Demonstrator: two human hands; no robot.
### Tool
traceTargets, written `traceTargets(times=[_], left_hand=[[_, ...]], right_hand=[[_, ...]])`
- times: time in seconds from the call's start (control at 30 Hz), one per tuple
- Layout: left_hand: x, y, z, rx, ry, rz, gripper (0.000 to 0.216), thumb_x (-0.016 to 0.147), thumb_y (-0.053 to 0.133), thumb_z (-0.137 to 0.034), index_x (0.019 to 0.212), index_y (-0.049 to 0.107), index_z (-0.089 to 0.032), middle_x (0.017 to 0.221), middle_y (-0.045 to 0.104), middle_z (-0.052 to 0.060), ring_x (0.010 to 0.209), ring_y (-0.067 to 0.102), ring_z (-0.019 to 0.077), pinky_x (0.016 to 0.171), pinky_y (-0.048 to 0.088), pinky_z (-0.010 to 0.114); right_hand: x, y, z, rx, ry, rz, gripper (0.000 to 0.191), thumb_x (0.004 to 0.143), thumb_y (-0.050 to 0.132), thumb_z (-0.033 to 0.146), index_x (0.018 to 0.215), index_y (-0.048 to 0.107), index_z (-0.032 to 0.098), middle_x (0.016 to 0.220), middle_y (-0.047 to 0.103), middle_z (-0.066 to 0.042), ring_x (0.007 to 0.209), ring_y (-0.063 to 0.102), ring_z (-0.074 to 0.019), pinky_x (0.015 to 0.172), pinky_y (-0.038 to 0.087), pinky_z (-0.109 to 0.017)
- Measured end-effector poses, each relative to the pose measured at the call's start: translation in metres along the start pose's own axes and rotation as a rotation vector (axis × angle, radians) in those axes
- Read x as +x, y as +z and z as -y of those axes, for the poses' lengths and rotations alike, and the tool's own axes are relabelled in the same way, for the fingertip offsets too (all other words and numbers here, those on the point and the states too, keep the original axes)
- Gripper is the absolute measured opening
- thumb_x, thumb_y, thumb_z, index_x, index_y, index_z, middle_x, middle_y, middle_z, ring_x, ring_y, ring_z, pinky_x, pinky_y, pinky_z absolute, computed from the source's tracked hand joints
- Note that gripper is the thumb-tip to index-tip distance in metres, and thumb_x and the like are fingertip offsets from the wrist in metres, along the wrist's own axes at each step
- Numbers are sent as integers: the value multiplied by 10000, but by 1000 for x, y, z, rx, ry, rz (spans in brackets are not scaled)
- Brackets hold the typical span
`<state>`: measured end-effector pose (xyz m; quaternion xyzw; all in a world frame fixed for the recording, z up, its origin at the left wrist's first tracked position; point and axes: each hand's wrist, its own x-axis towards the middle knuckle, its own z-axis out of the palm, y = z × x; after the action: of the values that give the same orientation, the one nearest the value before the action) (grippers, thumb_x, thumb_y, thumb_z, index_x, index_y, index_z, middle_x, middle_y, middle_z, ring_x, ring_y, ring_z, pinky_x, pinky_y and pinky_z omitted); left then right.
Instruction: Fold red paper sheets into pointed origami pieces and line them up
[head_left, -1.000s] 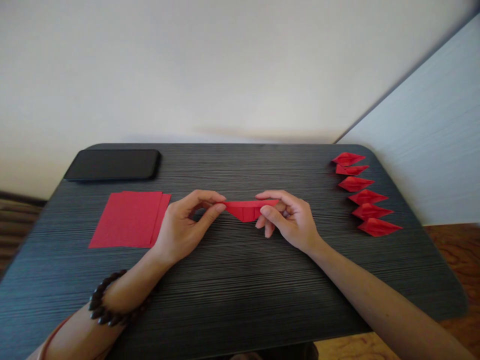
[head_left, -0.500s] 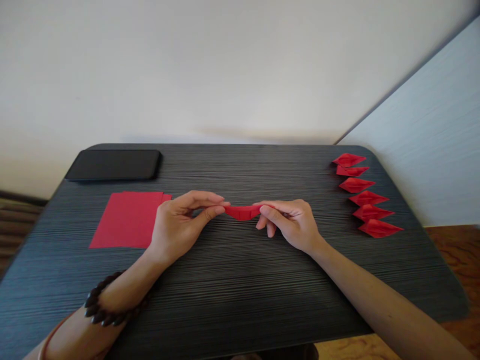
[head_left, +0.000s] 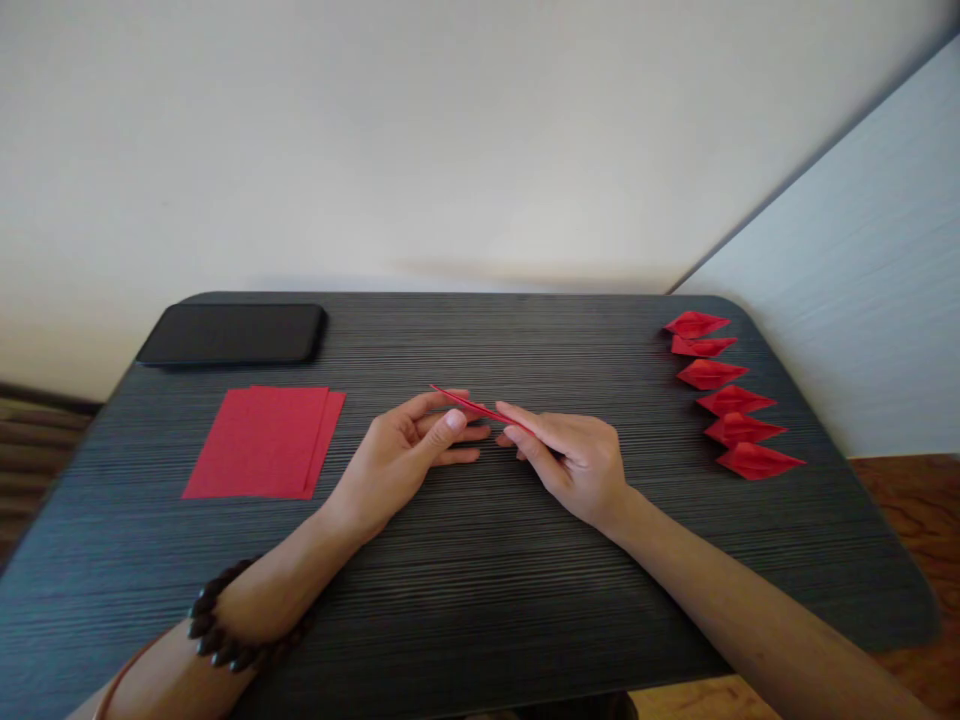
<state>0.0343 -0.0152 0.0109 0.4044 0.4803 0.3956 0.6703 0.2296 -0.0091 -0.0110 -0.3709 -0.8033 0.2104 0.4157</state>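
A small piece of folded red paper (head_left: 480, 409) is held above the dark table, seen nearly edge-on as a thin slanting strip. Its left tip points up and away. My right hand (head_left: 574, 455) pinches the right end between thumb and fingers. My left hand (head_left: 409, 450) has the left part between its thumb and index finger, with the other fingers loosely spread behind and below. A beaded bracelet circles my left wrist. The paper's far face is hidden.
Flat red paper sheets (head_left: 259, 445) lie stacked at the left, slightly fanned. Behind them rests a black phone-like slab (head_left: 232, 334). Several folded red paper boats (head_left: 759, 460) form a column along the right side of the dark table (head_left: 480, 600). A pale wall rises behind.
The folded paper has turned from a wide, level view to a slanting, edge-on one. My left hand has moved right, off the sheets, and its grip has shifted along the paper.
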Motion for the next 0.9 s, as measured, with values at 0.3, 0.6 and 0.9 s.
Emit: traceTargets(times=[0.3, 0.6, 0.9], left_hand=[[0, 3, 2, 54, 81, -60, 451, 828, 625, -351, 1238, 535, -184, 1147, 664, 65, 1041, 633, 214, 890, 547, 351], [1, -3, 4, 228, 86, 57, 513, 822, 617, -350, 1300, 515, -194, 1119, 682, 42, 1032, 636, 218, 939, 512, 365], [1, -2, 6, 307, 187, 67, 425, 822, 610, -310, 1237, 572, -228, 1218, 602, 55, 1036, 624, 184, 966, 480, 357]], right_hand=[[1, 0, 6, 25, -85, 120, 319, 857, 564, 361, 1062, 634, 126, 713, 690, -21, 584, 607, -114, 603, 481, -248], [2, 1, 4, 132, 212, 219, 183, 855, 570, 345, 809, 607, 172, 564, 591, 48, 463, 509, -53, 495, 397, -173], [3, 0, 4, 89, 201, 274, 184, 856, 548, 346, 788, 585, 179, 564, 598, 47, 474, 519, -66, 517, 389, -187]])
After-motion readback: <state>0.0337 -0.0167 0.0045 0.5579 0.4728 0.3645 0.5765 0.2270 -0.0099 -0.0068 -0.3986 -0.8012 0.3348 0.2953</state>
